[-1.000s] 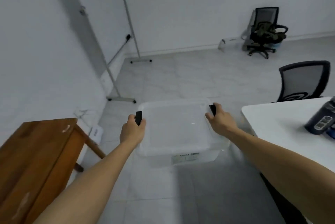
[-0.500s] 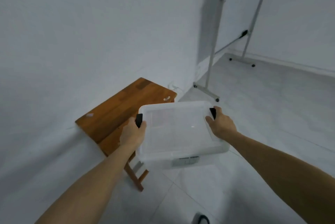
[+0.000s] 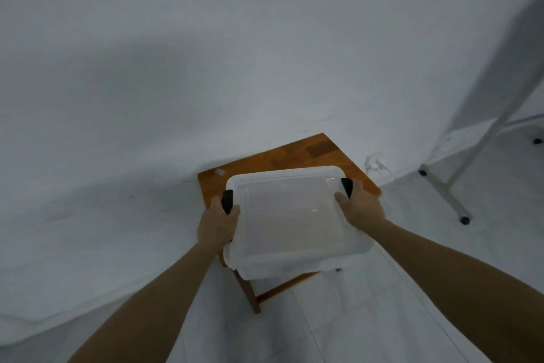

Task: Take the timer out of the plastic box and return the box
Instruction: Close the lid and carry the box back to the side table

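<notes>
I carry a translucent plastic box (image 3: 294, 215) with its lid on and a black clip at each end. My left hand (image 3: 216, 226) grips the box's left end by the black clip. At the right end, my right hand (image 3: 359, 209) grips beside the other clip. The box hangs over a small wooden table (image 3: 297, 153) that stands against the white wall. Whether the box touches the tabletop cannot be told. No timer is in view.
A white metal stand on black castors (image 3: 447, 186) is on the floor to the right of the wooden table. The white wall fills the upper and left part of the view. Pale tiled floor lies below and to the right.
My view swung left from the room to the wall. The box, held the same way in both hands, moved from beside the wooden table to over its top.
</notes>
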`<state>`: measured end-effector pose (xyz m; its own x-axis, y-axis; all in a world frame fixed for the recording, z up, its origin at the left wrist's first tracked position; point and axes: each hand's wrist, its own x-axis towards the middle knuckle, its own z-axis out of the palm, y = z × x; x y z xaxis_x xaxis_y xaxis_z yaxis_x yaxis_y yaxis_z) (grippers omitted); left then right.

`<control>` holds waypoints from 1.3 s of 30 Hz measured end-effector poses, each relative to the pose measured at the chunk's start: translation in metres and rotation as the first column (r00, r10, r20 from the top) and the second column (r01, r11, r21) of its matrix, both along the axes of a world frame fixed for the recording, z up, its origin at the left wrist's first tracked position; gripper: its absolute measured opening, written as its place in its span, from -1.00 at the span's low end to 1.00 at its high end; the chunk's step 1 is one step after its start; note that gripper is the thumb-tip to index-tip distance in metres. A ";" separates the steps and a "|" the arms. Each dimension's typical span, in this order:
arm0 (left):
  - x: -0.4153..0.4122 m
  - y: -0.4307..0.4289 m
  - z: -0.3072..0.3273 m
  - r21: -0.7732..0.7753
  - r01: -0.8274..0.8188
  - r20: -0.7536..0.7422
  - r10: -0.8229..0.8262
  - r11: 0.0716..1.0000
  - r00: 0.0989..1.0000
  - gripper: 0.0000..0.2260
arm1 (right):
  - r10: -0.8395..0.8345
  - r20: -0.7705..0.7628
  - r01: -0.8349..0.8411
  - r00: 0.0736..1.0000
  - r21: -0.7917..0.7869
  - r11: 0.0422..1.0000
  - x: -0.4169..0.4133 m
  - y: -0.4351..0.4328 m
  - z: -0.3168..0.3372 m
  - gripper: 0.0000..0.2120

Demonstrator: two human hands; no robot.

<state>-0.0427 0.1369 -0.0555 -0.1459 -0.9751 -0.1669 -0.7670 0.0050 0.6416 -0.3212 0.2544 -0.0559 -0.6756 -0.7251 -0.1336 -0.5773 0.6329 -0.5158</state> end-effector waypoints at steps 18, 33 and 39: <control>0.030 -0.168 -0.043 0.153 -0.136 -0.016 0.140 0.979 0.990 -0.56 | 0.234 0.023 -0.235 0.972 0.066 0.970 0.009 -0.226 -0.036 -0.43; 0.012 -0.222 -0.071 0.287 -0.200 -0.055 0.224 0.937 0.973 -0.48 | 0.356 0.076 -0.364 0.931 0.166 0.917 -0.019 -0.319 -0.060 -0.43; -0.002 -0.227 -0.076 0.214 -0.234 0.003 0.239 0.948 0.971 -0.49 | 0.408 0.071 -0.414 0.910 0.147 0.899 -0.032 -0.331 -0.069 -0.41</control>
